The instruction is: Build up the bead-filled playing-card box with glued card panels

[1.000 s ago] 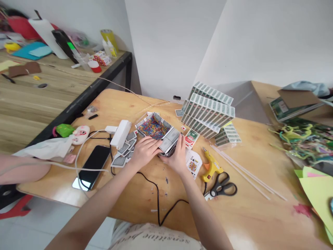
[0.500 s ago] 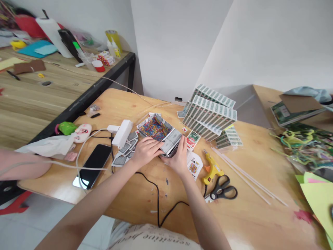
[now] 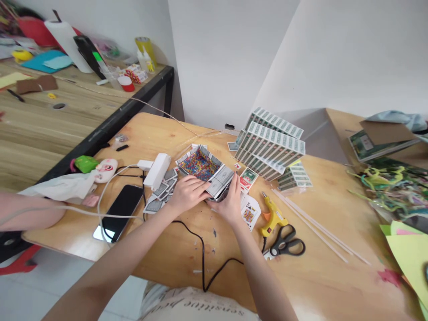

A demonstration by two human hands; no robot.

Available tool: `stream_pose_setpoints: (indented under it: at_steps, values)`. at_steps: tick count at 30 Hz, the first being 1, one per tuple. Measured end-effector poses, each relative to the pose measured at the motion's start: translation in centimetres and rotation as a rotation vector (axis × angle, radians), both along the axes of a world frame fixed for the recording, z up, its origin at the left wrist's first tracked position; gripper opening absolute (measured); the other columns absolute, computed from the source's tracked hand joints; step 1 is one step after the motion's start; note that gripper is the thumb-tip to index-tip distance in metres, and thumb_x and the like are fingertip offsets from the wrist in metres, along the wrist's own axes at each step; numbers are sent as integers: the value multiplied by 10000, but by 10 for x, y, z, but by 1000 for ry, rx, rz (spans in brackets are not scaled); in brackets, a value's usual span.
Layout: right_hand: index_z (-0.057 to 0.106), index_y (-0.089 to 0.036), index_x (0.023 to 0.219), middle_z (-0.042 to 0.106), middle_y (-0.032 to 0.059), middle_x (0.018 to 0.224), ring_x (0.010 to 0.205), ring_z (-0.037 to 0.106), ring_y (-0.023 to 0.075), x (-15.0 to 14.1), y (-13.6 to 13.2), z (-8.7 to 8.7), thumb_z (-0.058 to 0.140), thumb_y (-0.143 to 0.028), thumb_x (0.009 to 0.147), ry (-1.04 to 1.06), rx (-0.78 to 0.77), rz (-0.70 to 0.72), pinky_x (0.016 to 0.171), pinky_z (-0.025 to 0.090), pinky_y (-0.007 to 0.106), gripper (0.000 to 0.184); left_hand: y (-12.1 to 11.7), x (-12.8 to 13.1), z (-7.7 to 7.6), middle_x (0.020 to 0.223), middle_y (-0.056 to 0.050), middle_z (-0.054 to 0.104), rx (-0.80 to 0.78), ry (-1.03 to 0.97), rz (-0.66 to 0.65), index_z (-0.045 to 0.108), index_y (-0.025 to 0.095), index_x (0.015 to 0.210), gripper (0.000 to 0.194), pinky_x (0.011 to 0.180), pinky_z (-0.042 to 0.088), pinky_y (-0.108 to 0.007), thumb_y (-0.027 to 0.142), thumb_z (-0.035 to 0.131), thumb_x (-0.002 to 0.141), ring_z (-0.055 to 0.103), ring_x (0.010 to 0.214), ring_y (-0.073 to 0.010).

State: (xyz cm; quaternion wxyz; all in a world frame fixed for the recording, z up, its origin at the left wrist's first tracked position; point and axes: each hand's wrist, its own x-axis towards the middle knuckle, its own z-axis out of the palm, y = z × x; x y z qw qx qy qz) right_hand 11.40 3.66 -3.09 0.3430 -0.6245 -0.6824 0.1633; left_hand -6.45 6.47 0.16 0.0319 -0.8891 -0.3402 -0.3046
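Between my hands is an open box made of playing cards (image 3: 222, 178), its far part showing many small red, blue and yellow bits (image 3: 200, 163). My left hand (image 3: 190, 192) presses its fingers on the near left side of the box. Round the near right corner, my right hand (image 3: 230, 201) grips with fingers along the side and thumb low at the front. Grey-backed playing cards (image 3: 155, 205) lie loose left of the box. Face-up cards (image 3: 250, 212) with a king on top spread by my right hand, below a red and green card pack (image 3: 248, 177).
A yellow glue gun (image 3: 273, 217), black-handled scissors (image 3: 287, 243) and white glue sticks (image 3: 310, 225) lie to the right. Stacked card packs (image 3: 270, 145) stand behind. At left are a phone (image 3: 123, 207), a white power strip (image 3: 157, 171) and cables. A person's arm (image 3: 30, 213) shows at the left edge.
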Motion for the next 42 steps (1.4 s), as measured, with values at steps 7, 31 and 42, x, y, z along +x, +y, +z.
stream_pose_setpoints:
  at_steps: [7, 31, 42]
  values:
    - [-36, -88, 1439, 114, 252, 1488, 1386, 114, 354, 0, 0, 0, 731, -461, 566, -18, -3, -4, 1038, 285, 533, 1220, 0, 1, 0, 879, -36, 724, -1, -3, 13, 607, 183, 999, 190, 825, 461, -344, 282, 567, 842, 664, 827, -168]
    - [-15, -115, 1438, 156, 241, 1479, 1383, 151, 336, 3, 0, 2, 765, -446, 550, 23, -3, 3, 1048, 289, 513, 1228, 7, -5, 1, 870, -25, 733, -28, 2, -42, 635, 199, 1010, 179, 799, 482, -321, 231, 540, 862, 674, 785, -140]
    - [21, -69, 1428, 170, 252, 1460, 1379, 146, 334, 1, -3, 2, 752, -436, 565, 48, 10, 15, 1070, 258, 515, 1189, 7, -9, 15, 891, -29, 731, -159, 74, -34, 654, 217, 1019, 199, 849, 474, -355, 262, 559, 850, 666, 815, -160]
